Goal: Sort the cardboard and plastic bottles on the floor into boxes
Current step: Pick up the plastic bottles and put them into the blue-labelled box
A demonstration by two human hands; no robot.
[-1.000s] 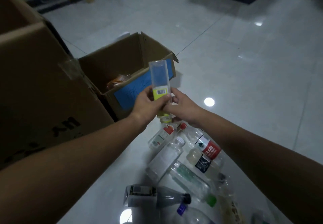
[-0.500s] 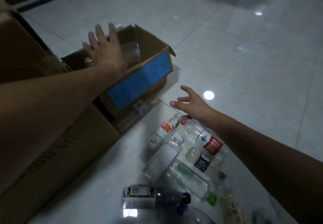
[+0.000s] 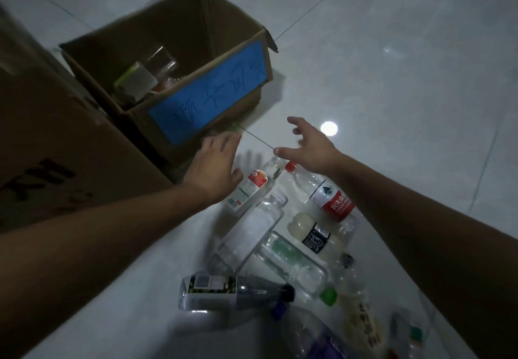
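An open cardboard box (image 3: 241, 41) with a blue label (image 3: 207, 92) stands on the floor; inside lie a clear bottle with a yellow label (image 3: 140, 76) and other containers. Several empty plastic bottles lie in a heap in front of it, among them a red-labelled water bottle (image 3: 328, 196), a small bottle with a red and white label (image 3: 249, 187) and a dark-capped bottle (image 3: 232, 291). My left hand (image 3: 215, 168) hovers open over the small bottle. My right hand (image 3: 311, 145) is open, fingers spread, just above the red cap.
A large closed cardboard box (image 3: 56, 145) stands at the left, touching the open box. The floor (image 3: 392, 78) is glossy white tile with light reflections. More bottles lie at the bottom right edge (image 3: 361, 322).
My left hand let the yellow-labelled bottle go into the box and came back down toward the heap. My right hand stayed over the bottles. The view tilted downward.
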